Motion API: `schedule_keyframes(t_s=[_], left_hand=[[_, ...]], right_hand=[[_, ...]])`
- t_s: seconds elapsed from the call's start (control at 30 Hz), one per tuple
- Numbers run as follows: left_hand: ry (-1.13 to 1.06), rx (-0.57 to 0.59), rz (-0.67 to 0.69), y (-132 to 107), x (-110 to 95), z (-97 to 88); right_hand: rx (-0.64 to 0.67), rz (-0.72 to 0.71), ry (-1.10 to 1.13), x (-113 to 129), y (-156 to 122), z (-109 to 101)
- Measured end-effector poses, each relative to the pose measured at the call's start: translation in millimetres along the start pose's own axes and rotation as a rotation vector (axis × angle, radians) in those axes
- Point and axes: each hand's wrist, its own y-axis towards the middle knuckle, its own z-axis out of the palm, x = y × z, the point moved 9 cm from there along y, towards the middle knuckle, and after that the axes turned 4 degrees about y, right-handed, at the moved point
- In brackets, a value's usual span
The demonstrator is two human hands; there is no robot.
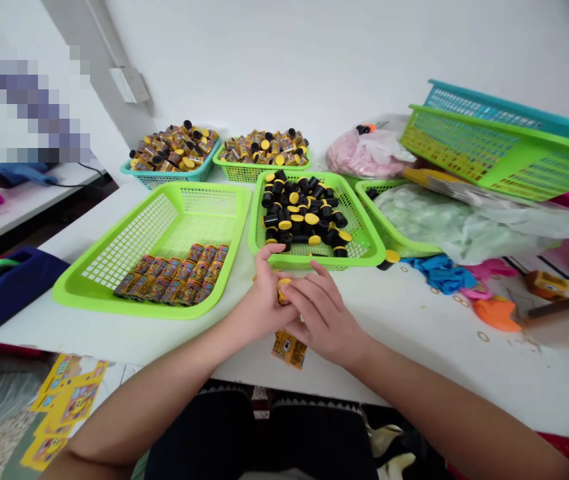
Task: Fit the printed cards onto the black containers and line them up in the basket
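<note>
In front of the baskets, my left hand (263,303) is closed around a small canister with a yellow cap (283,291). My right hand (325,321) presses its fingers against the same canister from the other side, and most of it is hidden between them. Under my hands, printed yellow labels (289,349) lie on the white table. Just beyond is a green basket (375,257) with many black canisters (284,220), most visible caps yellow. To the left, a larger green basket (84,303) holds rows of canisters in printed wraps (184,277).
A blue basket (152,179) and a green basket (234,173) heaped with wrapped canisters stand by the wall. Stacked baskets (504,150) and plastic bags (429,213) crowd the right. A tape dispenser (19,287) is left; blue balloons (444,275) lie right.
</note>
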Motion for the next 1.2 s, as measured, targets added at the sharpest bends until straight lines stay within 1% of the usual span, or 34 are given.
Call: schedule_keyframes(t_s=[0.03, 0.07, 0.1, 0.17, 0.27, 0.3, 0.33, 0.37, 0.4, 0.47, 0.5, 0.53, 0.57, 0.6, 0.63, 0.67, 0.7, 0.73, 0.77, 0.8, 0.83, 0.87, 0.93, 0.97, 1.03, 1.13, 1.2], left_hand=[[0.029, -0.043, 0.025, 0, -2, -2.7], [0.019, -0.056, 0.038, 1, -2, -3.8], [-0.026, -0.038, 0.042, 1, -2, -3.2], [-0.162, 0.075, 0.035, 2, -2, 1.9], [-0.295, 0.314, 0.019, -4, -7, 13.8], [-0.286, 0.355, 0.022, -7, -10, 15.5], [-0.233, 0.357, 0.023, -10, -13, 15.0], [-0.14, 0.311, 0.025, -13, -16, 11.0], [-0.024, 0.221, 0.026, -15, -20, 3.0], [0.231, 0.017, 0.017, -23, -36, -19.5], [0.356, -0.063, 0.012, -28, -45, -32.5], [0.473, -0.123, 0.003, -32, -55, -46.9], [0.583, -0.163, -0.013, -35, -64, -63.3], [0.697, -0.186, -0.038, -35, -70, -81.6], [0.796, -0.202, -0.071, -33, -74, -102.1], [0.873, -0.206, -0.111, -29, -74, -123.5], [0.935, -0.181, -0.161, -22, -69, -143.5], [0.983, -0.139, -0.214, -14, -61, -161.7], [1.023, -0.11, -0.277, -6, -51, -179.6], [1.078, -0.072, -0.365, 1, -37, -195.8], [1.138, -0.035, -0.468, 7, -21, -210.3], [1.195, -0.004, -0.566, 12, -5, -222.5], [1.285, 0.045, -0.708, 18, 23, -237.7], [1.313, 0.06, -0.742, 20, 33, -241.1], [1.341, 0.085, -0.763, 22, 50, -242.2], [1.347, 0.148, -0.78, 20, 62, -238.1], [1.348, 0.171, -0.786, 17, 58, -233.7]], right_hand=[[0.013, -0.001, -0.005, -1, 0, 1], [0.015, 0.004, 0.009, -2, -1, 1], [0.009, 0.013, 0.039, -4, -1, 0], [-0.02, 0.017, 0.126, -6, -1, -4], [-0.056, -0.033, 0.241, -1, -1, -12], [-0.062, -0.046, 0.261, 2, -1, -13], [-0.065, -0.054, 0.268, 4, -1, -14], [-0.068, -0.054, 0.264, 6, -1, -15], [-0.072, -0.049, 0.25, 7, 0, -16], [-0.088, -0.026, 0.209, 3, 4, -21], [-0.082, 0.011, 0.186, -5, 7, -23], [-0.055, 0.079, 0.159, -18, 11, -23], [0.005, 0.185, 0.121, -39, 14, -21], [0.107, 0.337, 0.067, -67, 16, -16], [0.249, 0.519, -0.011, -100, 12, -8], [0.438, 0.716, -0.111, -134, 2, 1], [0.616, 0.887, -0.224, -165, -10, 7], [0.828, 0.968, -0.251, -185, -22, 18], [1.005, 0.966, -0.22, -197, -29, 32], [1.118, 0.921, -0.194, -205, -31, 43], [1.208, 0.868, -0.168, -208, -33, 53], [1.256, 0.819, -0.152, -209, -32, 62], [1.288, 0.776, -0.148, -209, -30, 71], [1.285, 0.77, -0.14, -207, -29, 73], [1.257, 0.759, -0.111, -203, -26, 74], [1.176, 0.76, -0.087, -202, -22, 68], [1.095, 0.777, -0.092, -205, -21, 58]])
